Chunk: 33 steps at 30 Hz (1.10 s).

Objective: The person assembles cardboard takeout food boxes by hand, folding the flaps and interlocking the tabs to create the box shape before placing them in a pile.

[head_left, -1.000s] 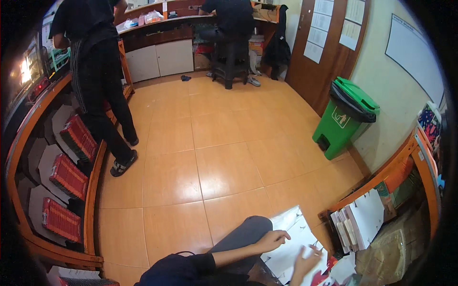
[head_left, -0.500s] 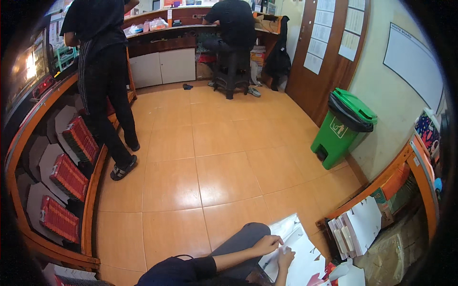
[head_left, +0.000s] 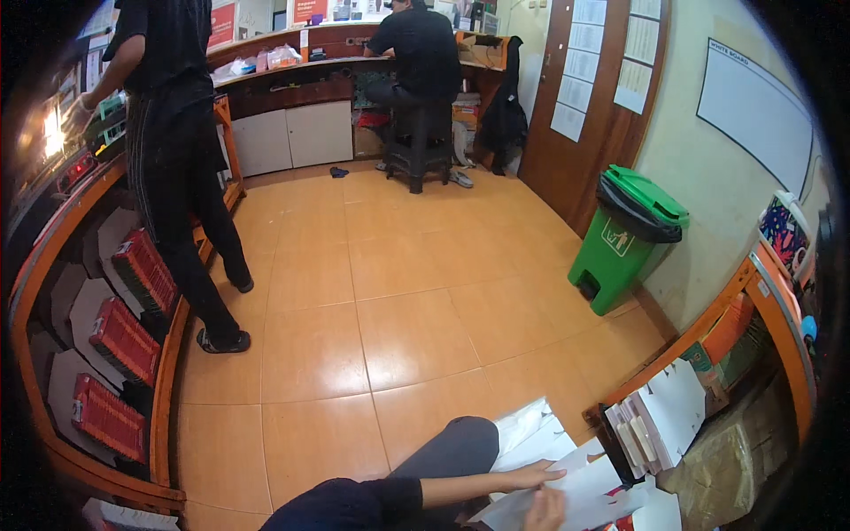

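Now that your blurred right hand (head_left: 545, 511) has parted from your left hand (head_left: 537, 476), the left touches a white sheet (head_left: 586, 485), apparently loosened, beside your knee (head_left: 469, 435), though whether either pinches I cannot tell.

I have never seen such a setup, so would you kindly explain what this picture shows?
There is no machine: these are a person's bare hands, seen by a fisheye camera on the head, so edges bend. The left hand touches a white sheet, with white pieces beyond it; the right hand is blurred, so I can't tell whether it grips anything. Beyond the knee lies a tiled floor, with a green bin to the right and red packs on the shelf at left. A standing person and a seated person are farther off.
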{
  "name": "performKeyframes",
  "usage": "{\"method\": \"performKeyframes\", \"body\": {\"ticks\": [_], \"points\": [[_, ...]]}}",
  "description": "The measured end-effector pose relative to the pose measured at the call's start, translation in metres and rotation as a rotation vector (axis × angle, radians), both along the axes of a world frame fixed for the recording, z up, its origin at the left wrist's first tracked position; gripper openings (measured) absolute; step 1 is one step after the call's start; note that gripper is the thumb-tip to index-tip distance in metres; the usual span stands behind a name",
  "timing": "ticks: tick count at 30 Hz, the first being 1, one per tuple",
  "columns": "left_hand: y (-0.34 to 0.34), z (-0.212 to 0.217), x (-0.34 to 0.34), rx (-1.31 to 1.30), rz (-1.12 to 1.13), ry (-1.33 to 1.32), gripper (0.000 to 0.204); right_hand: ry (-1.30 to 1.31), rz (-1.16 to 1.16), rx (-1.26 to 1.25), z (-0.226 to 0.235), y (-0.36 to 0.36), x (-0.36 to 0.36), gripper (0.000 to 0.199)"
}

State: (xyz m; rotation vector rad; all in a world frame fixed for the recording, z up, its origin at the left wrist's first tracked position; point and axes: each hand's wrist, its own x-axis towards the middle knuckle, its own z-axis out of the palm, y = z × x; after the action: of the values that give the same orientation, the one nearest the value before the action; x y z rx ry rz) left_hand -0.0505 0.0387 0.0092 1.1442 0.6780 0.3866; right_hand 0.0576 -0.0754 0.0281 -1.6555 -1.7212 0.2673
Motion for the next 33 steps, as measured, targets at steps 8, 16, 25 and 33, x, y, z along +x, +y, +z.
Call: {"method": "performKeyframes", "body": {"ticks": [8, 16, 25, 33], "points": [[-0.009, 0.055, -0.028, 0.283, 0.137, -0.011, 0.080, -0.332, -0.111, 0.319, 0.095, 0.031, 0.040, 0.029], [-0.008, 0.082, -0.019, 0.531, 0.246, -0.093, 0.073, -0.422, -0.197, 0.741, 0.124, 0.034, 0.006, 0.030], [0.017, 0.079, -0.045, 0.224, 0.347, -0.150, 0.064, -0.425, 0.017, 0.487, 0.140, 0.041, 0.033, 0.043], [-0.005, 0.103, -0.038, 0.702, 0.372, -0.160, 0.046, -0.060, -0.067, 0.606, 0.130, 0.053, -0.005, 0.033]]}}
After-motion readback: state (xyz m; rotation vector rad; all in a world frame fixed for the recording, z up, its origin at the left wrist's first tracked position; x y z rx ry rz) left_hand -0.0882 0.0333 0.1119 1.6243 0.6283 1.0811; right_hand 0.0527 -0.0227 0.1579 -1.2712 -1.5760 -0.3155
